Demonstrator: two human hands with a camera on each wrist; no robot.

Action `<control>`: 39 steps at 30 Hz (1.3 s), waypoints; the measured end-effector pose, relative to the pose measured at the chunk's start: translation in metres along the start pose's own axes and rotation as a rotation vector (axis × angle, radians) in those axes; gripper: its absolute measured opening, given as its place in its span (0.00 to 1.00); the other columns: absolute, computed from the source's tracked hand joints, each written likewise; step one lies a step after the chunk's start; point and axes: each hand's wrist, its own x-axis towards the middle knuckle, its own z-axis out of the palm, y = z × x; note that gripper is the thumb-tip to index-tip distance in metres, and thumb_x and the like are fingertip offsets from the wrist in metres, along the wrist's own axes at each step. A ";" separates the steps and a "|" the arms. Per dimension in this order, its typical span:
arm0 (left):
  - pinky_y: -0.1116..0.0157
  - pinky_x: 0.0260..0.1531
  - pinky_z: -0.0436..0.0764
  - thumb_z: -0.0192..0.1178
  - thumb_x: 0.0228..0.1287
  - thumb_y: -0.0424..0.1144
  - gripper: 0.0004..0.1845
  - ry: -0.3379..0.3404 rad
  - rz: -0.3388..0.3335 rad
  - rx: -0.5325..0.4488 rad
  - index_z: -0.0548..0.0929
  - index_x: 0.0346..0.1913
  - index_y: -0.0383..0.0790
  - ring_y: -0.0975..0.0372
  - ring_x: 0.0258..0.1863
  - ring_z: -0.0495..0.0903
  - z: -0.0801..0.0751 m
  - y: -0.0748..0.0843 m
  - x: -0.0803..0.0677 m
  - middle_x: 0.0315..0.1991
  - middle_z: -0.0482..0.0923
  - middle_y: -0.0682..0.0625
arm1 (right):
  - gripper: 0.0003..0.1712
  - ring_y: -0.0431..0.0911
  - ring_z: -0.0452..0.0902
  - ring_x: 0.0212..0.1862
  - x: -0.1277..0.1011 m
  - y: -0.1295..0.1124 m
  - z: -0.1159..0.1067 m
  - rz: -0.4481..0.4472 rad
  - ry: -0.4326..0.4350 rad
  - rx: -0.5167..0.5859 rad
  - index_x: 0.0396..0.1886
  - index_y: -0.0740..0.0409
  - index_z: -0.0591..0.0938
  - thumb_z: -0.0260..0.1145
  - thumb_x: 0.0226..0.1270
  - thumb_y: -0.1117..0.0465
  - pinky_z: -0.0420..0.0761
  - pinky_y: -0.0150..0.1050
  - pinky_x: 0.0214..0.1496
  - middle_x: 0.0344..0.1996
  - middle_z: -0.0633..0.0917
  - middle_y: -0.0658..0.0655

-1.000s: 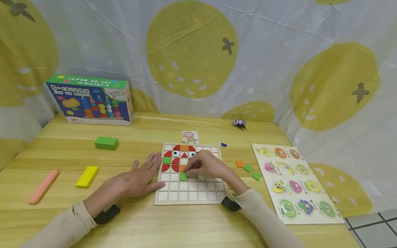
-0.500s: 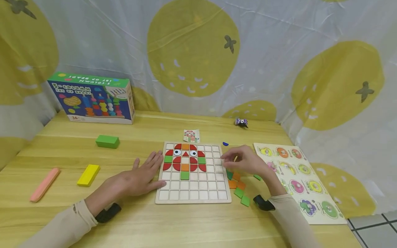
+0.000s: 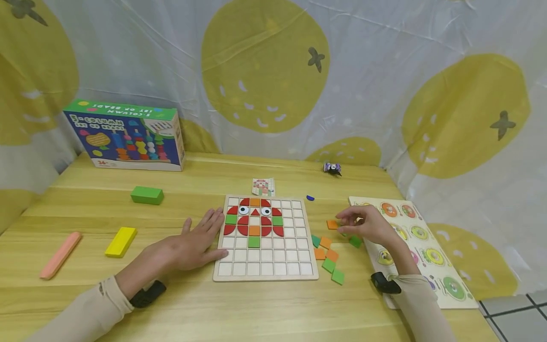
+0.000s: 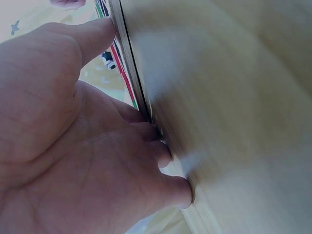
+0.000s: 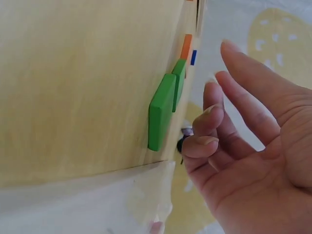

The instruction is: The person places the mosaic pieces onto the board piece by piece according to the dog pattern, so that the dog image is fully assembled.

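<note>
- Resting against the left edge of a square, gridded, pale wooden board (image 3: 273, 270), the left hand (image 3: 191, 248) has its fingers extended and apart.
- Right hand (image 3: 366, 226) hovers near a flat orange square tile (image 3: 332, 224) and a flat green square tile (image 3: 355, 242); fingers loosely bent, gripping nothing.
- Gridded board lies central on the yellowish wood-grain table (image 3: 213, 313), red curved pieces (image 3: 243, 231) in its upper rows.
</note>
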 end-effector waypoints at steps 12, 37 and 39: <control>0.22 0.73 0.31 0.56 0.81 0.63 0.54 0.001 0.018 -0.027 0.44 0.86 0.27 0.38 0.87 0.31 0.001 -0.002 0.004 0.88 0.33 0.33 | 0.15 0.42 0.80 0.35 0.006 0.001 0.002 0.003 -0.042 -0.106 0.51 0.66 0.91 0.80 0.66 0.67 0.80 0.34 0.37 0.34 0.87 0.54; 0.20 0.70 0.30 0.53 0.77 0.71 0.58 0.019 0.051 -0.020 0.44 0.87 0.29 0.37 0.87 0.31 0.010 -0.021 0.011 0.88 0.33 0.33 | 0.12 0.47 0.83 0.34 0.033 -0.008 -0.006 0.133 -0.189 -0.090 0.37 0.68 0.88 0.84 0.58 0.70 0.83 0.32 0.38 0.29 0.87 0.54; 0.21 0.71 0.31 0.53 0.78 0.70 0.57 0.021 0.041 -0.012 0.44 0.87 0.29 0.38 0.87 0.31 0.011 -0.020 0.010 0.89 0.33 0.34 | 0.11 0.47 0.84 0.34 0.033 -0.008 -0.005 0.129 -0.174 -0.097 0.36 0.68 0.89 0.84 0.58 0.70 0.84 0.32 0.38 0.29 0.88 0.54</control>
